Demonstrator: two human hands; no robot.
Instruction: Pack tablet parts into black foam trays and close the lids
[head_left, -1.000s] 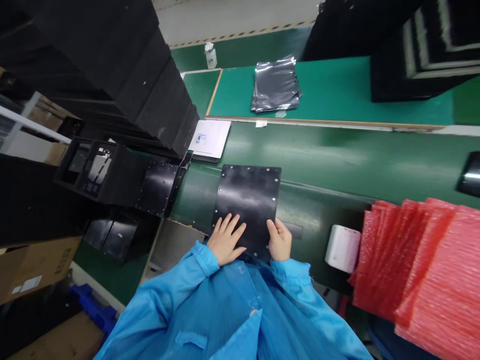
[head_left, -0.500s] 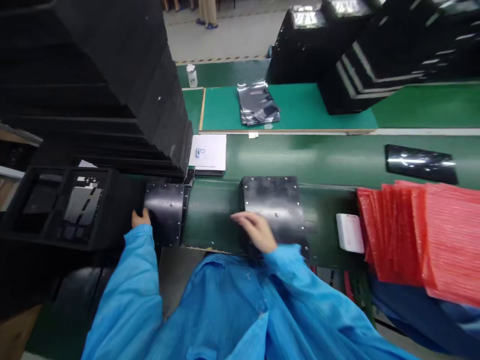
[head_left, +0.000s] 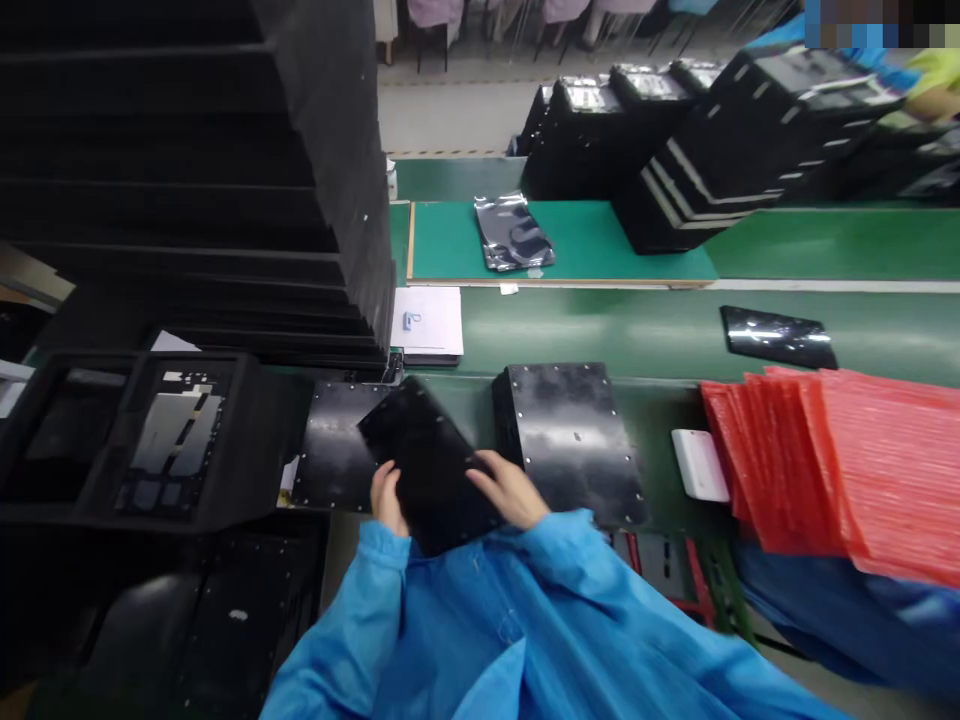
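Note:
Tilted in front of my body is a flat black rectangular panel [head_left: 435, 465], dark and smooth. My left hand [head_left: 388, 500] grips its left edge, and my right hand [head_left: 514, 492] holds the opposite edge with the thumb on top. Behind the panel, partly covered by it, lies a black studded box-like block [head_left: 337, 445]. A second black studded block [head_left: 570, 430] stands just beyond my right hand. To the left, a black foam tray [head_left: 244, 430] has two compartments; a device part with a silvery plate [head_left: 176, 430] lies in the right one.
A tall stack of black foam trays [head_left: 322, 180] rises at the left. White papers [head_left: 427, 320] lie behind the blocks. On the right are a white device [head_left: 699, 465], red bubble-wrap bags [head_left: 892, 470] and a dark glossy sheet [head_left: 780, 337]. Another person's sleeve [head_left: 870, 65] shows far right.
My left hand has come rightward from beside the left block, and a black panel is now between both hands. My right hand has closed on its edge. The view has shifted slightly.

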